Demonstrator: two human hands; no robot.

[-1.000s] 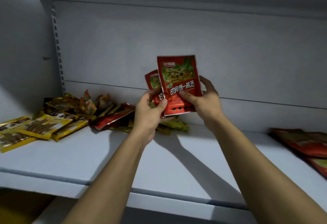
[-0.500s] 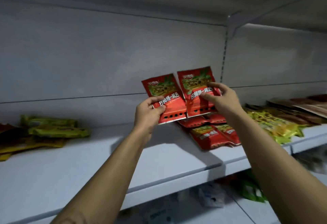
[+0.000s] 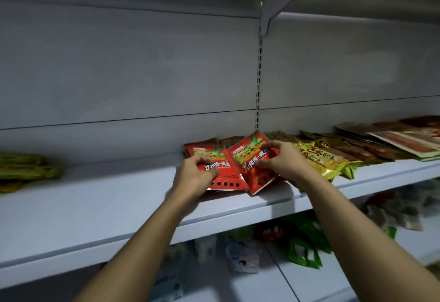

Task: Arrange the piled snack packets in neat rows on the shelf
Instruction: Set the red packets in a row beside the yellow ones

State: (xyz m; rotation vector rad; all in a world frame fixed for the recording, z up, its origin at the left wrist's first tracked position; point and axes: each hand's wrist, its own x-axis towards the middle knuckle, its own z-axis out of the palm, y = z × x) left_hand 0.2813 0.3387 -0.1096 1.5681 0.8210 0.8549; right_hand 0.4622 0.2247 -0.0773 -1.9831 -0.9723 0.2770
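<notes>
Two red snack packets lie side by side on the white shelf (image 3: 95, 211), on top of other red packets. My left hand (image 3: 194, 174) grips the left red packet (image 3: 221, 173) at its left edge. My right hand (image 3: 283, 161) pinches the right red packet (image 3: 252, 158), which is tilted and overlaps the left one slightly. More red packets (image 3: 202, 145) show behind them against the back wall.
Yellow packets (image 3: 321, 158) lie just right of my right hand, with brown and pink packets (image 3: 400, 139) farther right. Green and yellow packets (image 3: 26, 168) sit at the far left. A slotted upright (image 3: 259, 82) divides the back wall. A lower shelf holds green bags (image 3: 302, 242).
Both hands have lowered the two red packets from mid-air down onto the red stack on the shelf. The view has shifted right, away from the pile at the left.
</notes>
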